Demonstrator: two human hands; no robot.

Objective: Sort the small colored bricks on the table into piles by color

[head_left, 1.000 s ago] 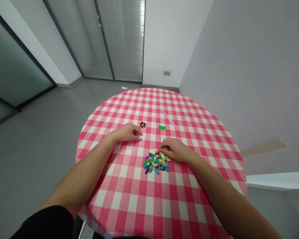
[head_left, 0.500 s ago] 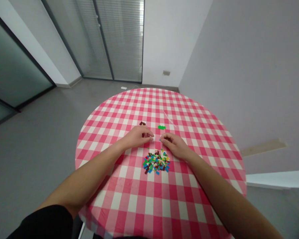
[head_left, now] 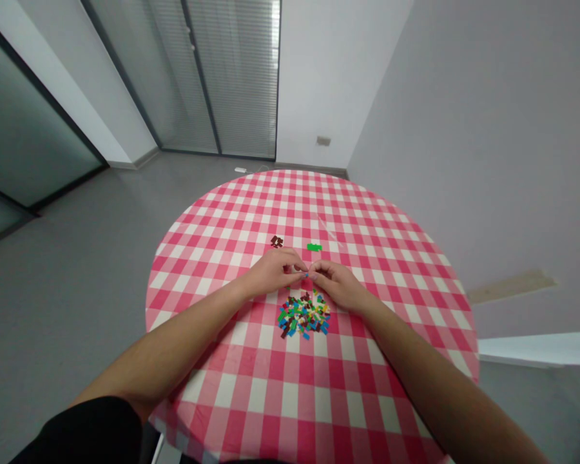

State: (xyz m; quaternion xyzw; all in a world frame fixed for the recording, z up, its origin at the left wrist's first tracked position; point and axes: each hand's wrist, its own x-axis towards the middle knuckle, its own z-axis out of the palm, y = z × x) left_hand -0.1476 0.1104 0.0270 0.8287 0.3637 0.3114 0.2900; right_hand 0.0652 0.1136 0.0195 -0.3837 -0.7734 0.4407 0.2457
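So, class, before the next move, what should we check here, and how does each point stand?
1. Left hand and right hand close together: ok.
2. Small blue piece at their fingertips: ok.
3. Left hand gripping it: cannot tell, too small.
4. Brown pieces apart from the pile: ok.
5. Green piece clear of both hands: ok.
6. Pile all one colour: not ok, mixed.

Grey floor (head_left: 101,225); pale walls (head_left: 488,129); glass panels (head_left: 232,77) with what look like blinds, light at one edge.
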